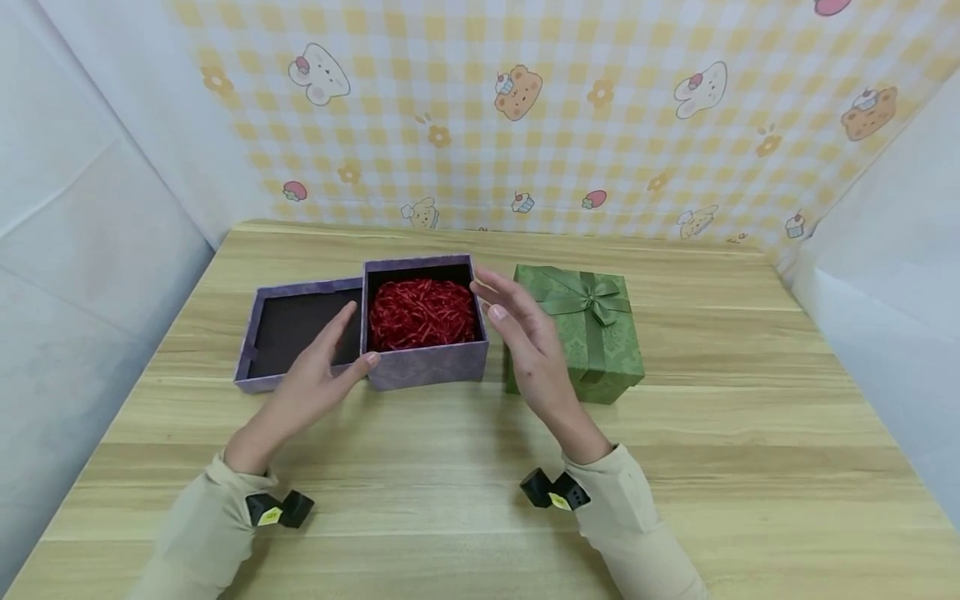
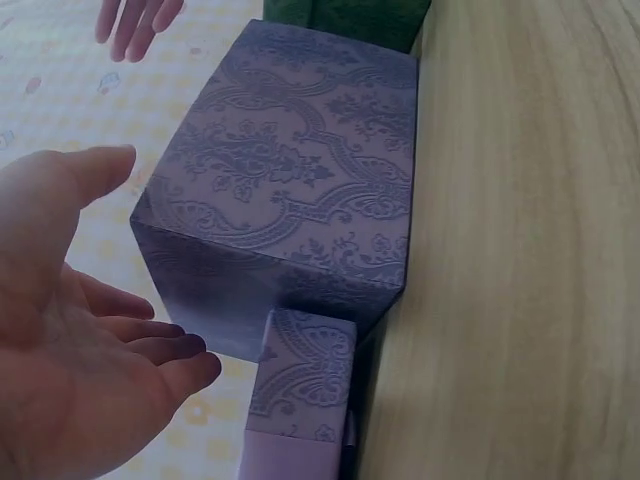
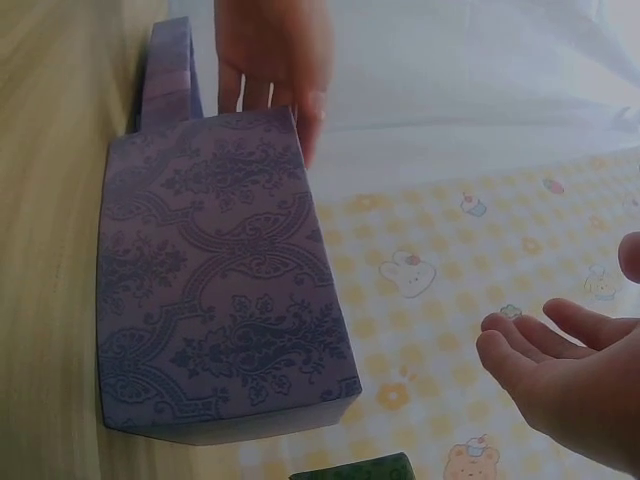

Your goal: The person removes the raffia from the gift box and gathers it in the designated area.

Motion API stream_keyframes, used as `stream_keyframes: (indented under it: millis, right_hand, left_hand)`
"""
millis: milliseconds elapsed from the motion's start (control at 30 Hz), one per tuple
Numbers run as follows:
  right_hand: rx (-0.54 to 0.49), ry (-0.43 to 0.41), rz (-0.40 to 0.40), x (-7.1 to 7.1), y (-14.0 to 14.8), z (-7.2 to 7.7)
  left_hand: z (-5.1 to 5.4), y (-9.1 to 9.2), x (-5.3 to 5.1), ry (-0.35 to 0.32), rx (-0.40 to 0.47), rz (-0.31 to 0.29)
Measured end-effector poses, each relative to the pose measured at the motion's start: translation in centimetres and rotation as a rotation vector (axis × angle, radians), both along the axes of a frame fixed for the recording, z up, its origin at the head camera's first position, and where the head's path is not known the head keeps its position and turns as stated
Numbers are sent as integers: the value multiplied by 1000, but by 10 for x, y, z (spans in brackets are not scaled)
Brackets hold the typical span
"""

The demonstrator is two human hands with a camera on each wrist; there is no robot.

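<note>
An open purple patterned gift box (image 1: 427,367) stands on the table, filled with red shredded paper (image 1: 422,312). Its purple lid (image 1: 258,329) lies to the left with the dark inside facing up. My left hand (image 1: 315,383) is held over the lid's right part, close to the box's left side, fingers extended and nothing in it. On the other side my right hand (image 1: 532,350) hovers between the purple box and a green gift box (image 1: 622,358), its fingers loosely extended and holding nothing. In both wrist views the hands appear apart from the purple box (image 2: 290,160).
The green box has a lid with a ribbon bow (image 1: 597,300). Behind the wood-grain table (image 1: 750,400) hangs a yellow checked cloth (image 1: 465,108) with cartoon prints. White sheets (image 1: 82,208) flank both sides.
</note>
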State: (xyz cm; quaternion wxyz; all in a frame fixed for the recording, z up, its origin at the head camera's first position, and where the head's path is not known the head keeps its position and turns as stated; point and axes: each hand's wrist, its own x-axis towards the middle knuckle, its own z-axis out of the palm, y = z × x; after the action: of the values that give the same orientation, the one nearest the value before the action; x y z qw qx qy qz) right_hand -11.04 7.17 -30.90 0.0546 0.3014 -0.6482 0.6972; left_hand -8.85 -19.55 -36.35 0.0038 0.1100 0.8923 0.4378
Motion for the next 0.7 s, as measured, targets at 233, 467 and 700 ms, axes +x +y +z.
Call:
stream_keyframes:
  millis: [233,467,700]
  right_hand:
    - [10,2,-1,0,-1,-1]
    - [21,3,-6,1,-1,-1]
    - [60,-23,-21,0,-2,-2]
  left_hand:
    - [-4,4,-2,-50,53,-35]
    - [-2,6,-2,-64,143,-57]
    - [0,5,-2,-92,179,-76]
